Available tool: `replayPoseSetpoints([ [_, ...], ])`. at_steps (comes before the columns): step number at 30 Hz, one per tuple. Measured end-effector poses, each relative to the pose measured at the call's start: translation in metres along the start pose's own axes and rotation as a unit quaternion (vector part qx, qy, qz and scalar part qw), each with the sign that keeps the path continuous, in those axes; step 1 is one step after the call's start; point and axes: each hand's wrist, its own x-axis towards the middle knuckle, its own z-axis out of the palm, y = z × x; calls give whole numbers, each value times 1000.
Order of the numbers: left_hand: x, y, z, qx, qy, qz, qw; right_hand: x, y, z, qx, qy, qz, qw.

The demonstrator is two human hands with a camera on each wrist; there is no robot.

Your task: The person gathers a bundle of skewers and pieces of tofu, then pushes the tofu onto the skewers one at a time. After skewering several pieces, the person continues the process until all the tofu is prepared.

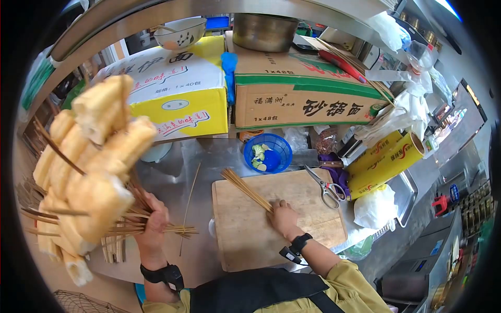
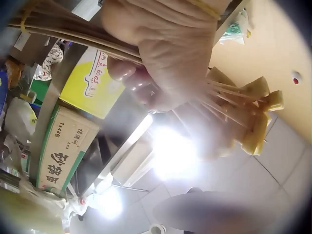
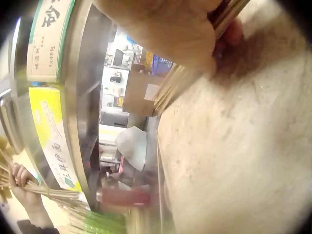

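In the head view my left hand (image 1: 152, 227) grips a bunch of bamboo skewers, raised at the left. Puffy golden pieces of food (image 1: 83, 161), much like fried dough, are threaded on their far ends. The left wrist view shows the palm (image 2: 165, 53) wrapped round the sticks, with the golden pieces (image 2: 253, 117) beyond it. My right hand (image 1: 285, 218) holds one end of a bundle of bare bamboo skewers (image 1: 242, 189) low over the wooden cutting board (image 1: 235, 240). Its fingers curl round the bundle (image 3: 178, 85) in the right wrist view.
Scissors (image 1: 330, 194) lie on the board's right side. Behind it are a blue basket (image 1: 286, 151) with cut vegetables and two cartons (image 1: 180, 117). A yellow film roll (image 1: 383, 161) stands right. One loose skewer (image 1: 191, 201) and more sticks (image 1: 114, 248) lie left.
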Motion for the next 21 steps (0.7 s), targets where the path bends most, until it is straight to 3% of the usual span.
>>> replayPoseSetpoints([
  [1,-4,-3,1,-13,11,-28,999,0,-1,-2,-7,6,-12,1000],
  [3,-5,-15,-13,19,-112,-46,992,-2,-3,-8,-22,20,-36,999],
  [7,-42,-87,-24,179,101,-132,970,-15,10,-3,-37,80,-110,990],
  [8,-36,-72,-8,284,-10,-90,955,-21,15,3,-37,96,-134,986],
  [10,-27,-51,17,473,-225,-1,852,-20,18,-2,-1,123,-166,978],
  [12,-20,-77,26,346,-269,-62,897,-27,8,-26,69,144,-182,970],
  [16,-22,-91,60,153,-251,-191,937,-37,-13,-79,235,39,-231,943],
  [17,-28,-124,46,226,-304,-108,919,-43,-26,-107,313,-101,-176,928],
  [18,-39,-135,45,229,-308,-125,915,-44,-32,-114,392,-167,-163,890],
  [20,-48,-153,55,227,-341,-157,899,-48,-44,-116,549,-261,-128,784],
  [21,-41,-129,74,275,-368,-90,884,-49,-41,-103,651,-266,-103,704],
])
